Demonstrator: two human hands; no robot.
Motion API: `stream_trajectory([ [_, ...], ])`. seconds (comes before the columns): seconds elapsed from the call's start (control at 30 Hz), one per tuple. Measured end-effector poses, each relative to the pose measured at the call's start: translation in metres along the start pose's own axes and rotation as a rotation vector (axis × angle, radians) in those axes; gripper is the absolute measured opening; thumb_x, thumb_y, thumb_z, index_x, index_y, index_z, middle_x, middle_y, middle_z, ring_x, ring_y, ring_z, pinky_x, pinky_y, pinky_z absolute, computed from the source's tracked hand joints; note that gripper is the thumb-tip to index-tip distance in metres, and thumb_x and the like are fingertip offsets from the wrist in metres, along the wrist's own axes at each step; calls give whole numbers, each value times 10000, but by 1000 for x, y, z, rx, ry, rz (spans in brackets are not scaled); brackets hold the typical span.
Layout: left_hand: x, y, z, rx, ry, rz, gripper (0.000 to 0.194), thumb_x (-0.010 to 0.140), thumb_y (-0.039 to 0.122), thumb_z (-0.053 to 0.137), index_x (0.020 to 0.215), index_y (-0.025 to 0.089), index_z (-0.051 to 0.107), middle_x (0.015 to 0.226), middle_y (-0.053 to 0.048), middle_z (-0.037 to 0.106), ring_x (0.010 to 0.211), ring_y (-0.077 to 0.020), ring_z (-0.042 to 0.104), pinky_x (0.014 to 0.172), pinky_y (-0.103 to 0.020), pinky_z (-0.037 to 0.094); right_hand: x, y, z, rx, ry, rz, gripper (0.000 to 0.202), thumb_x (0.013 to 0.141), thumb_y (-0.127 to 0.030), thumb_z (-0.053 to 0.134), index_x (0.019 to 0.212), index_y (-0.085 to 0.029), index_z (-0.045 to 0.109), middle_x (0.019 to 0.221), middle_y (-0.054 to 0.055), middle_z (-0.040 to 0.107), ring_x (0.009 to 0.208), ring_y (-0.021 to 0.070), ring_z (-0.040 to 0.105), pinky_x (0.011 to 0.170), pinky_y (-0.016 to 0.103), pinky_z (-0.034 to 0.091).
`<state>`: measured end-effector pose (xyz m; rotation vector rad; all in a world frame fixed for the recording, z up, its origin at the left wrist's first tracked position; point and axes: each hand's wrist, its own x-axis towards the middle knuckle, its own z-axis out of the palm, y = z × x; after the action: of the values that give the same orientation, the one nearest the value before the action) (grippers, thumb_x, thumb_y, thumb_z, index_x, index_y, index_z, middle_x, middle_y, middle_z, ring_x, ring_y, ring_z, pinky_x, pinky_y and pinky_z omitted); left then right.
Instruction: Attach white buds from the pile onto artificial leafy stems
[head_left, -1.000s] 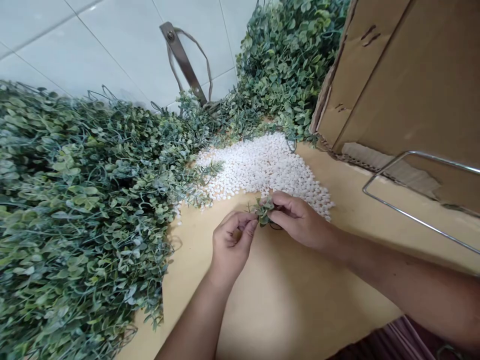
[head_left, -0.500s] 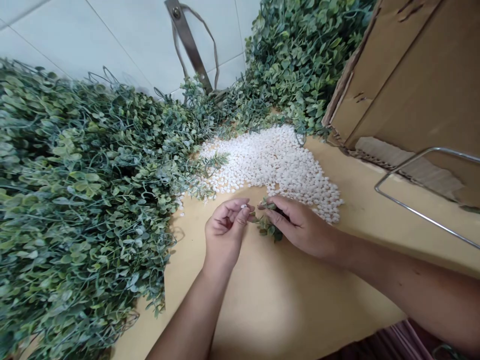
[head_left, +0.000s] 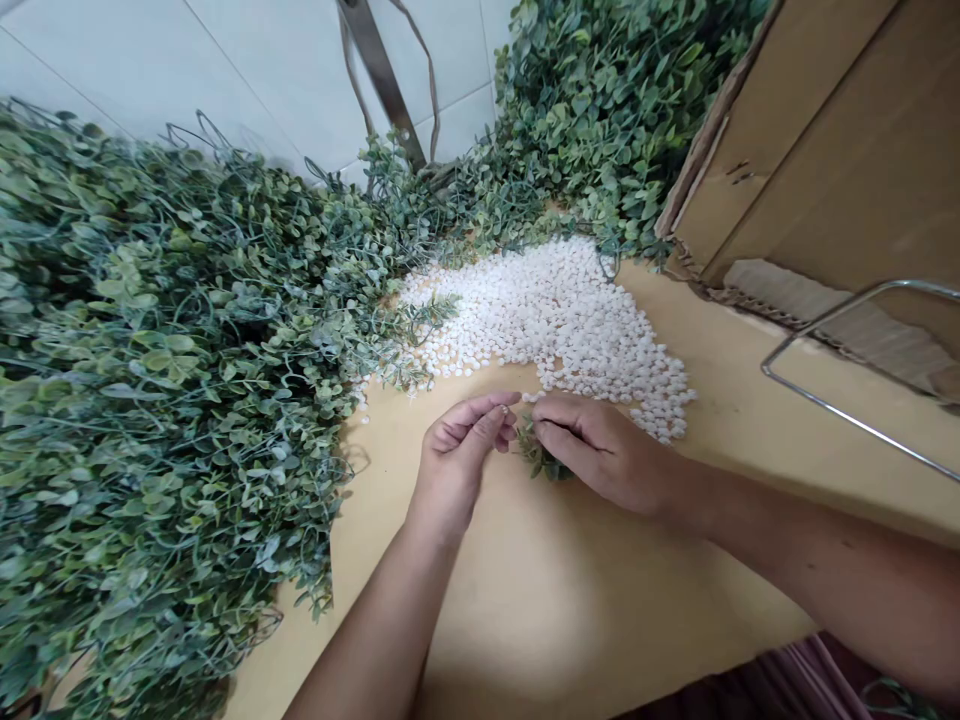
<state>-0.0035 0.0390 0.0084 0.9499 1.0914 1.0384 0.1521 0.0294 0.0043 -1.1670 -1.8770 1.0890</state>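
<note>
My left hand (head_left: 463, 440) is closed in a pinch, thumb against forefinger. A tiny pale piece (head_left: 505, 410) shows at its fingertips; its exact kind is too small to make out. Just to the right, my right hand (head_left: 592, 440) is closed around a small sprig of green artificial leaves (head_left: 541, 455), which pokes out below and left of the fingers. The two hands are close together but apart. Beyond them spreads a heap of small white plastic pieces (head_left: 555, 310), a few of them near the right fingertips.
Piled artificial greenery (head_left: 187, 380) fills the left side, and more foliage (head_left: 600, 120) rises at the back. A cardboard box (head_left: 840, 150) stands at the right, with a bent metal wire frame (head_left: 832, 405) before it. All lies on a tan tabletop (head_left: 525, 620) by a tiled wall (head_left: 247, 60).
The right fingers have curled further over the sprig, hiding more of its leaves. My left hand has shifted slightly right, its pinch tighter over the pale piece. The view has tilted a little.
</note>
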Motion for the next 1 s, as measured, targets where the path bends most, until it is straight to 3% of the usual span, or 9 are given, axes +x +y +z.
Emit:
stream_trajectory([
  [0.13,2,-2,1,-29,-31,-32,197,633,302,736,780,171,736,601,1,620,558,-78,520,544,-197,434,0,0,1,54,11,18,256,841,-184,381,586,-187,394,587,-27,416,597,106,423,578,251,328],
  [0.33,6,-4,2,-65,-1,-39,212,587,294,774,753,174,722,605,20,638,491,-42,498,489,-166,418,-2,0,1,64,50,35,289,830,-201,415,557,-188,320,547,-51,310,534,86,336,516,240,273],
  [0.5,7,-2,3,-4,22,-67,213,558,277,789,718,156,718,556,18,644,447,-51,512,472,-183,435,-1,1,0,76,30,64,258,842,-206,403,586,-179,421,566,-42,383,557,89,381,538,240,297],
  [0.8,3,2,3,151,78,-43,231,533,267,806,713,144,730,554,-3,675,484,-88,572,525,-221,507,-2,2,2,-3,40,14,257,847,-204,394,594,-175,429,580,-28,406,585,103,406,569,245,311],
  [1.0,2,0,3,132,25,-69,260,520,293,816,732,161,742,670,-26,725,580,-116,624,615,-246,531,-1,2,2,-14,44,24,254,831,-186,396,580,-183,357,575,-29,382,584,102,387,569,240,298],
])
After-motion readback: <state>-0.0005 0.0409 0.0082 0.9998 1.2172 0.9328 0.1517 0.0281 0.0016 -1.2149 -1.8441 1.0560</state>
